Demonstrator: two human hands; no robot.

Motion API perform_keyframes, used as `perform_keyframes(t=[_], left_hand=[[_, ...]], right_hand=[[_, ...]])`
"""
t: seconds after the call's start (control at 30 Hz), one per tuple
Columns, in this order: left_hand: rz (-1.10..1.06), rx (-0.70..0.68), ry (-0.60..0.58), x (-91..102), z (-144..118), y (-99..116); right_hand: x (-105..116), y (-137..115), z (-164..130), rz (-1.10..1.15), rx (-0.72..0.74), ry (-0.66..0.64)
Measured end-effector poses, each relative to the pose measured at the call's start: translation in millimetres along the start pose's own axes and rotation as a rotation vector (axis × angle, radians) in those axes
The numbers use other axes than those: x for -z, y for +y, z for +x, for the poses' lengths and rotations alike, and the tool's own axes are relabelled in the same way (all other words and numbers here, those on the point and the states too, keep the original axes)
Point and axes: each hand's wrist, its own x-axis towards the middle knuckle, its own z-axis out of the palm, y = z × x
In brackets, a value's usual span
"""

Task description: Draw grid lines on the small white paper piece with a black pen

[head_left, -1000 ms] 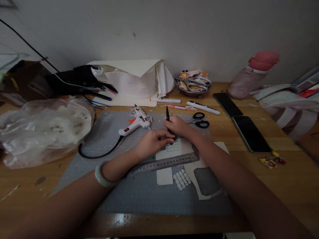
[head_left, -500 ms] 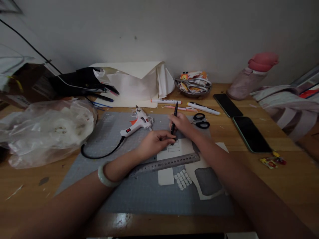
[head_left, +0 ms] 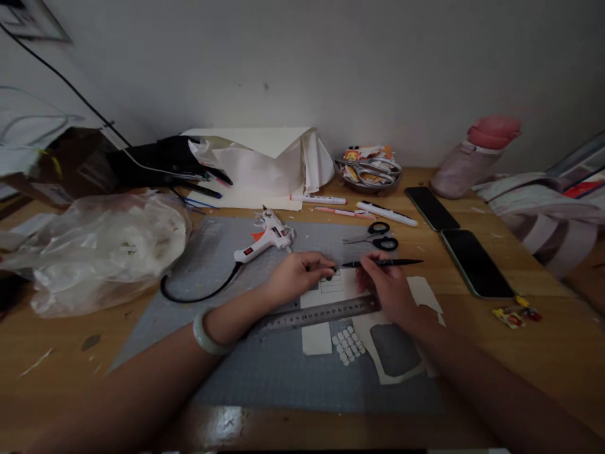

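Observation:
My right hand (head_left: 390, 287) grips a black pen (head_left: 382, 263) that lies level, its tip pointing left. My left hand (head_left: 297, 275) pinches a small black cap (head_left: 329, 272) right at the pen's tip. Both hands hover over a white card (head_left: 331, 289) with a drawn grid. A steel ruler (head_left: 316, 313) lies across the card just below my hands. A cluster of small white cut pieces (head_left: 347, 343) sits in front of the ruler. All of this rests on a grey cutting mat (head_left: 265, 372).
A white glue gun (head_left: 265, 238) with a black cord lies on the mat's far left, and small black scissors (head_left: 378, 236) beyond my right hand. A plastic bag (head_left: 94, 246) fills the left. Two phones (head_left: 475, 261) and a pink bottle (head_left: 475, 157) stand right.
My right hand has swung the pen from upright down to level and moved right and nearer. My left hand's fingers now meet the pen's tip. The view has shifted slightly down.

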Motion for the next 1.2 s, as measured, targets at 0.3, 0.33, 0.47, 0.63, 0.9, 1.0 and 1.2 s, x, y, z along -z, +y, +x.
perform_keyframes(t=[0.3, 0.33, 0.47, 0.63, 0.9, 1.0, 1.2], left_hand=[[-0.015, -0.021, -0.007, -0.3, -0.3, 0.1], [-0.007, -0.022, -0.008, -0.5, -0.3, -0.8], [0.043, -0.062, -0.022, -0.4, -0.4, -5.1], [0.102, -0.115, -0.023, 0.3, -1.4, -7.1], [0.132, -0.095, -0.017, 0.2, -2.7, -3.7], [0.134, -0.112, -0.013, -0.2, -2.6, -4.6], [0.143, -0.141, -0.002, -0.4, -2.8, -6.3]], right_hand=[[1.6, -0.4, 6.2, -0.199, 0.017, -0.253], [2.3, 0.7, 6.0, -0.22, 0.028, -0.256], [3.5, 3.2, 5.9, -0.286, 0.053, -0.26], [3.9, 2.2, 6.6, -0.313, 0.071, -0.284], [5.1, 3.7, 5.4, -0.324, 0.084, -0.275], [3.8, 2.9, 5.1, -0.305, 0.059, -0.272], [4.0, 1.7, 2.5, -0.269, 0.075, -0.259]])
